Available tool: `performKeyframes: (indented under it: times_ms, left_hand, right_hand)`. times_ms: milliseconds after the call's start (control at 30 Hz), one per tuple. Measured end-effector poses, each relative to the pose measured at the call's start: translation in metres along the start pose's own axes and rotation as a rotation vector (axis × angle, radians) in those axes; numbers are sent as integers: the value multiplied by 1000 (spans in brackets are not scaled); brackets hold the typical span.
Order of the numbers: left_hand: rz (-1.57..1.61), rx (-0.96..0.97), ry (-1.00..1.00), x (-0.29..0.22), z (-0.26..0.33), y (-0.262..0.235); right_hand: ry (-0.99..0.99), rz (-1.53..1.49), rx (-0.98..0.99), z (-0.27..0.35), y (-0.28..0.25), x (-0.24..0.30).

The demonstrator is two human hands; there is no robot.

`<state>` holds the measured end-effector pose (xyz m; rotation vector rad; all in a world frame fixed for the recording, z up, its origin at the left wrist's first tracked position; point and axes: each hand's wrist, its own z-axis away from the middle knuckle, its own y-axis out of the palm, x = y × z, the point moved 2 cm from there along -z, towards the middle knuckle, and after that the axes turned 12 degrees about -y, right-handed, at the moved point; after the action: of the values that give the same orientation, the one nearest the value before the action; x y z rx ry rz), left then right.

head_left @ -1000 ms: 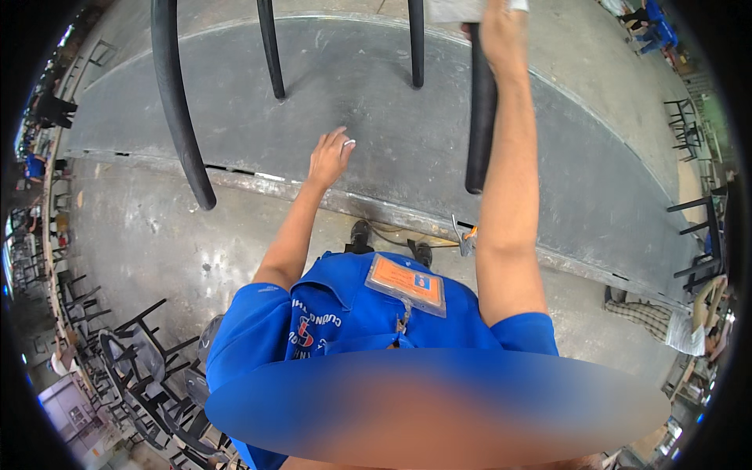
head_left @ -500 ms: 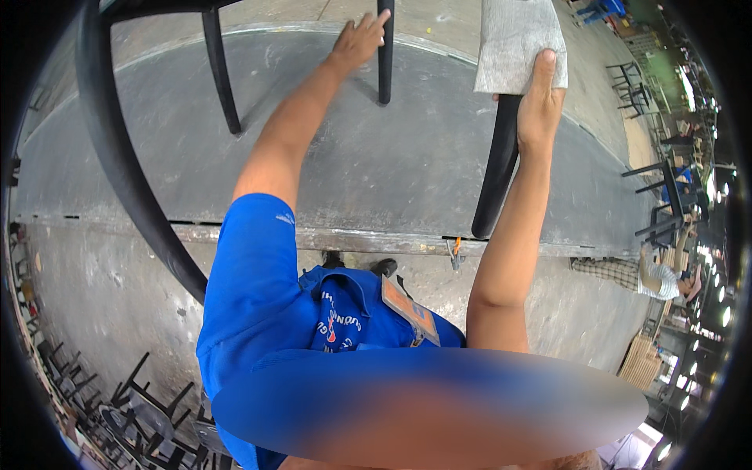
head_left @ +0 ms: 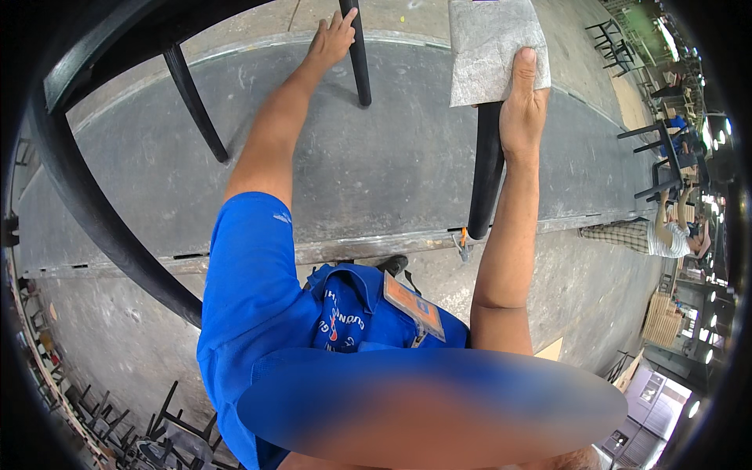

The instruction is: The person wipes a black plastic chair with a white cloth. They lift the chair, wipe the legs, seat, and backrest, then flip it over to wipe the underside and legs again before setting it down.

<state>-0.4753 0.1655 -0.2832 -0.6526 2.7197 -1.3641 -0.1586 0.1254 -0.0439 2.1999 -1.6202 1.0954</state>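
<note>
A black chair [head_left: 117,35] stands partly in view over a grey-black worktable, its upper parts cut off by the frame. My left hand [head_left: 335,39] reaches to one slim chair leg [head_left: 359,66]; its fingers are apart, with the fingertips touching the leg. My right hand [head_left: 523,113] is closed on a pale grey, creased sheet [head_left: 493,51], thumb flat on its face. Under that sheet, the top of another black leg [head_left: 487,172] is covered, and its lower end comes down to the table's near edge. Whether the sheet is paper or cloth I cannot tell.
The worktable [head_left: 392,172] stretches across in front of me. An orange-and-metal fitting [head_left: 462,241] sits at its near edge. More black chairs [head_left: 666,157] stand at right, by another person [head_left: 662,237]. Several dark chair frames [head_left: 168,439] crowd the lower left floor.
The chair and both my hands have shifted left in view, and its curved left part shows larger. My right hand still grips the sheet. The person at right has raised their arms toward a chair.
</note>
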Motion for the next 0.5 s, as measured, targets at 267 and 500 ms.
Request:
performKeyframes:
  times_ms: [267,500]
  left_hand:
    - [441,126,-200,-15,37,-26]
    - [769,-257,-643,14,-16,-36]
  right_hand:
    - [190,-85,15,-3,7,18]
    - [92,-31,20,3,7,17]
